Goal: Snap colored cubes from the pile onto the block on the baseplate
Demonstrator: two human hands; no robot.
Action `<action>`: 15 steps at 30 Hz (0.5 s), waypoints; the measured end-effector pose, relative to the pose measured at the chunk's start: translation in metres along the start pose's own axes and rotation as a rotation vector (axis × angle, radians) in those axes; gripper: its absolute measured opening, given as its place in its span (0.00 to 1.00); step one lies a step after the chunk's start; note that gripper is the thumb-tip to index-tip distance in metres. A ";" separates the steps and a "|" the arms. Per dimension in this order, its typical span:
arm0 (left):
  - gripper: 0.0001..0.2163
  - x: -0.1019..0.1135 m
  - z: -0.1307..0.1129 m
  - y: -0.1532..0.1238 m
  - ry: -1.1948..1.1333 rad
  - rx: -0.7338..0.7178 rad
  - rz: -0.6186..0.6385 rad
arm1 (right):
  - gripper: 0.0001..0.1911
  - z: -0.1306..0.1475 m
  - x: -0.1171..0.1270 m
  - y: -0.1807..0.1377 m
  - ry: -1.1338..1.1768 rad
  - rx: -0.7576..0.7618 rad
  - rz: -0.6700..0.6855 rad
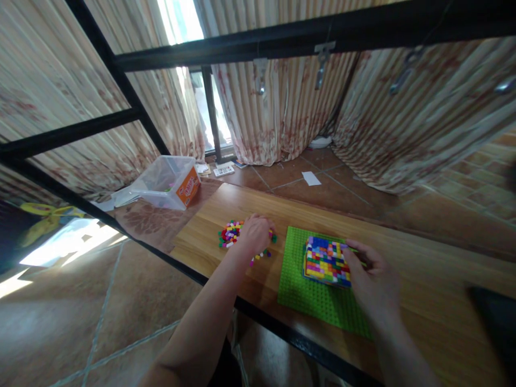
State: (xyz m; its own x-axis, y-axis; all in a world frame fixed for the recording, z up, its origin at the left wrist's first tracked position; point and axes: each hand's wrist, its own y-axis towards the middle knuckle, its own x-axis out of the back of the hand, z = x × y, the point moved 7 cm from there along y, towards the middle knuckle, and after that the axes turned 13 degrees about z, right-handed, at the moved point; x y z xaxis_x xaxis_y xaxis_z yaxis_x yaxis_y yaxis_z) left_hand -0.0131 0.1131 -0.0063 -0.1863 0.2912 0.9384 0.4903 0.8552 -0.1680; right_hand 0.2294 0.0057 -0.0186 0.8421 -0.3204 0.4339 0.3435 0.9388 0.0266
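Observation:
My left hand (257, 234) is over a loose pile of small coloured toy bricks (229, 234) on the table. Its fingers are bent down among them; the fingertips, and anything between them, are hidden. To its right lies a green studded baseplate (292, 269). On that plate sits a rectangular block of multicoloured building bricks (325, 260), with a blue patch in its far left corner. My right hand (373, 274) closes on the block's right end, thumb on the near side and fingers bent behind. A bit of green or yellow shows between thumb and fingers.
The narrow wooden table (226, 201) has a black metal edge (290, 333). A dark flat object (494, 317) lies at the right. Beyond the table's left end, a clear plastic bin (161, 183) with an orange label stands on the floor. Black metal bars (242, 48) cross above.

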 end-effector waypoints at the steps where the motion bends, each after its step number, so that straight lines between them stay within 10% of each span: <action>1: 0.13 0.001 0.000 -0.001 0.009 0.009 0.004 | 0.23 -0.001 0.000 0.000 -0.005 -0.005 -0.001; 9: 0.09 0.022 -0.025 -0.004 -0.497 -0.211 -0.059 | 0.17 0.024 0.004 -0.007 -0.092 0.185 -0.094; 15: 0.11 0.004 -0.075 -0.009 -1.295 -0.373 0.224 | 0.11 0.060 -0.004 -0.023 -0.094 0.443 -0.097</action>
State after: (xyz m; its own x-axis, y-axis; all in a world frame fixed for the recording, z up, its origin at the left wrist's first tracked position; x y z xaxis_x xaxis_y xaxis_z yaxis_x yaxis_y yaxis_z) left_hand 0.0457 0.0740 0.0219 -0.6288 0.7729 -0.0851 0.7754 0.6315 0.0066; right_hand 0.1926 -0.0070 0.0333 0.7665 -0.4155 0.4897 0.1905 0.8753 0.4446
